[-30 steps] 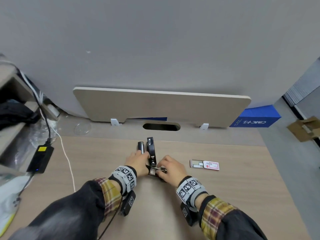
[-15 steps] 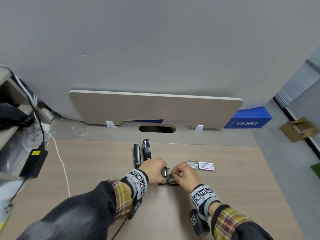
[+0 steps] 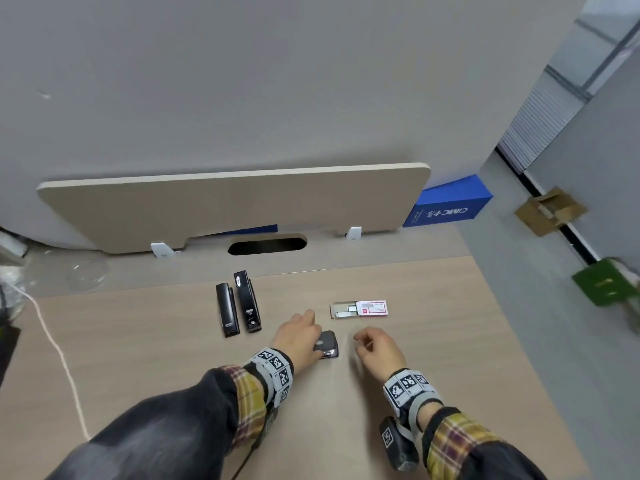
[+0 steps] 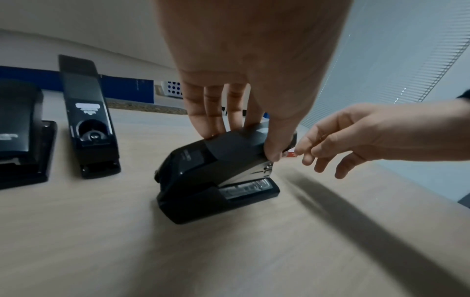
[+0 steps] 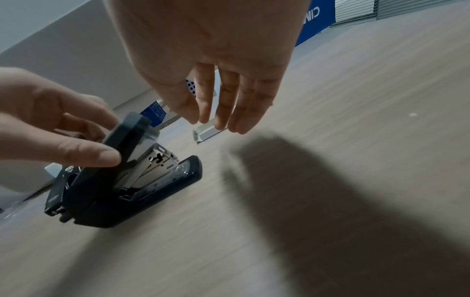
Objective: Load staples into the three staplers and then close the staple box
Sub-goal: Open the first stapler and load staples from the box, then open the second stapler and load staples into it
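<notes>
A short black stapler point(image 3: 329, 342) point(image 4: 216, 178) point(image 5: 122, 180) stands on the desk, its top slightly raised over the metal magazine. My left hand point(image 3: 313, 330) point(image 4: 241, 144) pinches that top between thumb and fingers. My right hand point(image 3: 362, 341) point(image 5: 211, 122) hovers just right of it, fingers relaxed and holding nothing. Two longer black staplers point(image 3: 227, 313) point(image 3: 247, 303) lie side by side to the left, both shut. The staple box point(image 3: 360, 309) point(image 5: 208, 132) lies beyond my right hand, its drawer slid out to the left with staple strips showing.
A low beige divider board point(image 3: 235, 206) stands along the back of the desk point(image 3: 415, 358), with a cable slot point(image 3: 266, 245) in front of it. A white cable point(image 3: 52, 341) runs down the left side. A blue box point(image 3: 450, 207) sits behind the board at the right.
Both hands left the tall stapler and moved right to the short one. Half a second ago both worked on it; now my right hand has drawn away and only my left holds it.
</notes>
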